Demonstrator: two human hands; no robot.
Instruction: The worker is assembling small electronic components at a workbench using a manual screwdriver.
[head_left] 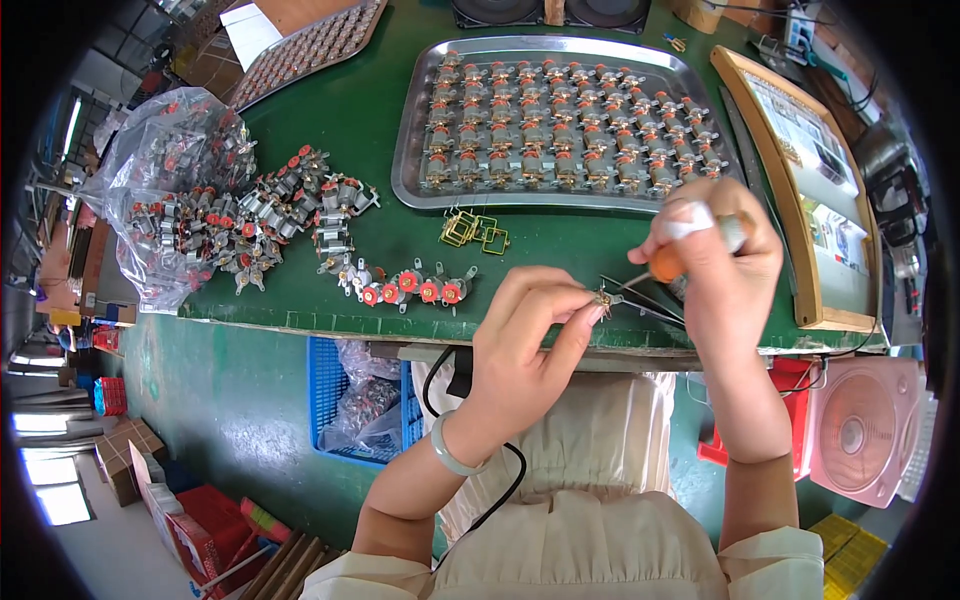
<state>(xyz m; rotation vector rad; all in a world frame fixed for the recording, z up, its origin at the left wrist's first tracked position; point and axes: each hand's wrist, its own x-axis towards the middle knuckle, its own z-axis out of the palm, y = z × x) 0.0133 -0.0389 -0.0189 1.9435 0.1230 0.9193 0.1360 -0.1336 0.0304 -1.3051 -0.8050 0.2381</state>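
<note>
My left hand [530, 335] is closed, fingertips and thumb pinching a small metal part [604, 298] at the table's front edge. Brassy bits show on it; the fingers cover the rest. My right hand [735, 265] is closed around a tool with a rounded orange end [667, 264] and a thin shaft, whose tip points at the pinched part. White tape [690, 218] wraps one of its digits. Slim dark metal prongs [650, 307] lie beside the part, partly under the right hand. Left of my hands stand several silver components with red discs [430, 291].
Behind my hands, a metal tray [420, 200] holds rows of similar components. Small yellow rectangular frames [474, 231] lie before it. A clear plastic bag [165, 150] spills components at left. A wooden-framed board [808, 300] stands right. Below are a blue basket [325, 400] and a pink fan [860, 430].
</note>
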